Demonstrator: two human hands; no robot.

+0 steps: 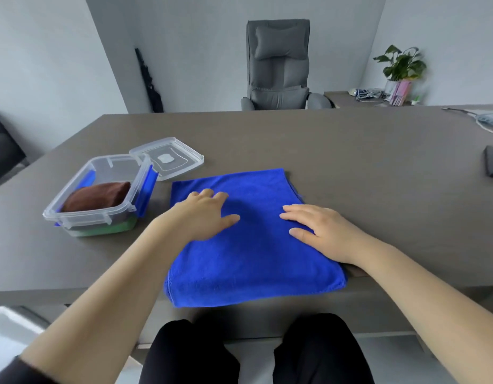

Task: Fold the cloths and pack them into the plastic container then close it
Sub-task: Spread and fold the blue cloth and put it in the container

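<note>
1. Far left, the clear plastic container [101,200] sits open on the grey table [350,167], its blue clips [149,187] hanging down at the sides.
2. Inside it, a folded brown cloth [97,196] lies on top, and a green cloth [109,230] shows through the wall at the bottom.
3. Just behind the container's far right corner, its clear lid [168,157] lies flat on the table, touching the container's rim.
4. Now my left hand [204,214]: palm down on the blue cloth [253,256], fingers straight and slightly spread, thumb pointing right.
5. The blue cloth lies flat in the middle near me, folded, its near edge hanging just over the table's near edge, close beside the container on its right.
6. My right hand [320,231] presses flat on the cloth's right side, fingers straight and close together, pointing left towards the other hand; the two are near, not touching.
7. Far back, a grey office chair [278,65], and a potted plant [400,65] at far right.
</note>
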